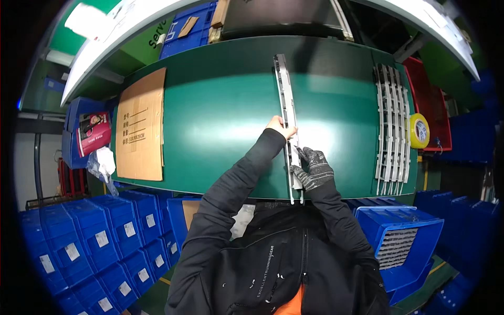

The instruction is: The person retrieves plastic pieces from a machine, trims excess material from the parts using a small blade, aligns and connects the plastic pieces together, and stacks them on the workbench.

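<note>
Over the table (220, 94), the strip (287, 97) is running twelve to six o'clock, the left hand (279, 127) gripping its middle while the right hand (315, 168), toward five o'clock and closer to its near end, is touching its edge, grip unclear.

Bright light leaves pale glare on the green table (220, 100), its far strip lies in shadow, and fisheye distortion bends edges near the black rim.
</note>
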A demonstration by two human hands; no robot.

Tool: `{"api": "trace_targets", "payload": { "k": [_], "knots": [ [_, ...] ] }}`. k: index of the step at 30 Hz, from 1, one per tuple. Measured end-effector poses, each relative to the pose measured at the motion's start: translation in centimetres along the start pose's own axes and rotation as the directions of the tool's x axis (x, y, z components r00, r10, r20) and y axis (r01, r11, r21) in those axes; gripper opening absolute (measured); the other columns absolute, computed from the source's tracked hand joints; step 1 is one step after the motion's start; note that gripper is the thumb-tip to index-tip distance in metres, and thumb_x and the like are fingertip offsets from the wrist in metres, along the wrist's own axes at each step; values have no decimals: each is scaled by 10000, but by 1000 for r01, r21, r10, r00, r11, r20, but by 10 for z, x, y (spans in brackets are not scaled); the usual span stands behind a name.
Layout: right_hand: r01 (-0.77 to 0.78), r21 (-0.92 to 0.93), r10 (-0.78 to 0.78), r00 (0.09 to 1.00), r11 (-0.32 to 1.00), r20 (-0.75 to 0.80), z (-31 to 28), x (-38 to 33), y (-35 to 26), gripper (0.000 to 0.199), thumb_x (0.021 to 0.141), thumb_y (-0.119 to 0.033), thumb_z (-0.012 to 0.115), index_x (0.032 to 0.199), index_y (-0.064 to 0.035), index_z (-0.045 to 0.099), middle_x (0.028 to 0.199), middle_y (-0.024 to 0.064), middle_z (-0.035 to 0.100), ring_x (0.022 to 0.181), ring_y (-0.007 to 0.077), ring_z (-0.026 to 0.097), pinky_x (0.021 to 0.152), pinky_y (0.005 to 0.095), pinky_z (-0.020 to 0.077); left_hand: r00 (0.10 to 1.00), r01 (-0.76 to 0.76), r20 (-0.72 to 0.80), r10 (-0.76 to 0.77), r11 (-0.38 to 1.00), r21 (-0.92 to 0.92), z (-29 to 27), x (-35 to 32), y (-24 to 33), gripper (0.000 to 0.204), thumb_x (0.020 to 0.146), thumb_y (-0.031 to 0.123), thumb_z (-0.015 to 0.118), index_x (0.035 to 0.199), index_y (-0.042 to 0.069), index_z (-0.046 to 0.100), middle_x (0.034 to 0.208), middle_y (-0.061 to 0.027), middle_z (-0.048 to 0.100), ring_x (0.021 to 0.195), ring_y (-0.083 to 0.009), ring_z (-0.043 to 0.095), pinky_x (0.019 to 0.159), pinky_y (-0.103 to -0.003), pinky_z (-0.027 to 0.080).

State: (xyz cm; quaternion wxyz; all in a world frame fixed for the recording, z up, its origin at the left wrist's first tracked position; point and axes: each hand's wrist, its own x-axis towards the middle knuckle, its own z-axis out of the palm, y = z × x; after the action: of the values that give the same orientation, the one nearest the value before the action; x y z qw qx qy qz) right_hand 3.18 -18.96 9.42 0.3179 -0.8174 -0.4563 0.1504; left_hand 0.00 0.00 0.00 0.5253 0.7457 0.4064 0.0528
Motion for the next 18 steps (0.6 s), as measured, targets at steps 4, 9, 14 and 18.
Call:
{"api": "trace_targets", "payload": {
  "k": [4, 9, 14, 18],
  "knots": [
    [-48, 264, 105, 973, 963, -207, -29, -19, 0, 368, 689, -186, 644, 990, -15, 519, 843, 126, 542, 726, 223, 560, 649, 307, 459, 1000, -3, 17, 5, 997, -75, 11, 42, 31, 378, 638, 189, 679, 797, -19, 406, 631, -101, 545, 499, -153, 562, 424, -263, 468],
    [-59, 305, 124, 972, 951, -201, -74, -67, 29, 202, 721, -102, 612, 903, -29, 561, 709, 81, 570, 619, 153, 564, 559, 265, 460, 992, -46, 117, 39, 997, 57, 101, 62, 110, 376, 633, 243, 666, 745, -22, 424, 626, -121, 556, 485, -176, 566, 425, -271, 476],
    [-226, 480, 336, 929, 848, -155, -75, -97, 44, 183, 747, -75, 578, 924, -32, 562, 755, 97, 589, 684, 169, 590, 588, 269, 468, 983, -137, 156, 95, 948, 286, 181, 70, 141, 450, 602, 299, 657, 794, -69, 485, 615, -144, 564, 432, -194, 545, 436, -282, 458],
    [-244, 475, 371, 908, 845, -193, -77, -111, 61, 196, 762, -96, 558, 950, -40, 560, 809, 116, 593, 729, 220, 592, 649, 300, 467, 970, -188, 208, 123, 924, 334, 210, 50, 163, 616, 603, 367, 673, 955, -95, 468, 836, -213, 575, 739, -270, 590, 682, -317, 468]
  ]
}}
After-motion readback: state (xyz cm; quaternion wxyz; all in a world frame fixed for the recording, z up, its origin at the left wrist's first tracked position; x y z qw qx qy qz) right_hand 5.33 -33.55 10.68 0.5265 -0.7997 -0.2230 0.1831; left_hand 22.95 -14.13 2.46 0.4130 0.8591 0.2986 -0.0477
